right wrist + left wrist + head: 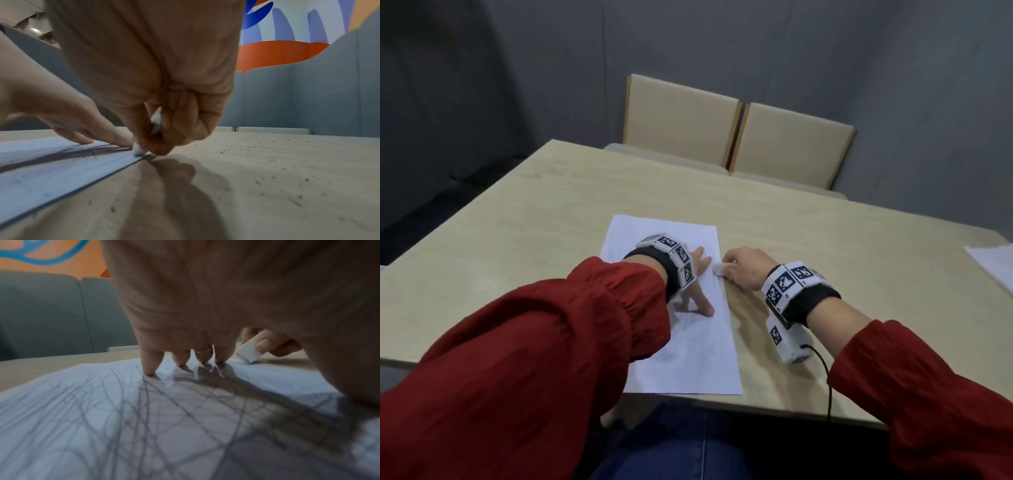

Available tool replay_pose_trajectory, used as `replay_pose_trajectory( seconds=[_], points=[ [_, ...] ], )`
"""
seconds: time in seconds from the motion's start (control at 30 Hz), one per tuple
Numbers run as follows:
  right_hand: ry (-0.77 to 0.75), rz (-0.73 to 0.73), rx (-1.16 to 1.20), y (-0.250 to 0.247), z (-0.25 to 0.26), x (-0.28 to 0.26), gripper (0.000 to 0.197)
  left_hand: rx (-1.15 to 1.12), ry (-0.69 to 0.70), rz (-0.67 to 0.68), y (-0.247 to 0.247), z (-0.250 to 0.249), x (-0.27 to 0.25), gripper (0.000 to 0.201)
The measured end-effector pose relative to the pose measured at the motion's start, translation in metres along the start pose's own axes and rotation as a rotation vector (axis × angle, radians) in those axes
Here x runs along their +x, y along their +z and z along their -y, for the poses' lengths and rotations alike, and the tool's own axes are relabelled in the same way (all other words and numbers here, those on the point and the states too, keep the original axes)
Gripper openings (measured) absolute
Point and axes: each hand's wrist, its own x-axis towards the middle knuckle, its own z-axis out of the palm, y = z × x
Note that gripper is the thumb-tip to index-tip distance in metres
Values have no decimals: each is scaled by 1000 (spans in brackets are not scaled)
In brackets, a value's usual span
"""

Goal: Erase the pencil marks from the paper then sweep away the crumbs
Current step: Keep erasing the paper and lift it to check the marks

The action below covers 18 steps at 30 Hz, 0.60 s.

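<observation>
A white sheet of paper (688, 342) lies on the beige table (517, 240), covered with grey pencil scribbles (144, 418). My left hand (697, 274) presses down on the paper with spread straight fingers (151, 365). My right hand (743, 270) pinches a white eraser (719, 268) at the paper's right edge. The eraser (248, 352) shows behind my left fingers, its tip (139, 150) on the paper's edge. Dark eraser crumbs (267, 162) lie scattered over the table to the right of the paper.
Two beige chairs (736, 137) stand at the table's far side. More white paper (993, 267) lies at the table's right edge. Grey partition walls surround the table. A black cable (825, 377) hangs from my right wrist device.
</observation>
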Motion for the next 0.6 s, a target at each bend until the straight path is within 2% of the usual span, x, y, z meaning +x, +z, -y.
replay_pose_trajectory(
  seconds=[0.13,0.2,0.4,0.6],
  points=[
    [7,-45,20,1,1,5,16,20,20,-38,4,0,-4,124],
    [5,-57,-10,-1,6,8,17,5,27,-40,4,1,-3,125],
    [-105,-13,-213,7,18,2,9,-32,42,-24,3,-1,-4,124],
    [-102,-82,-240,-5,27,13,22,-104,47,-34,7,5,-2,127]
  ],
)
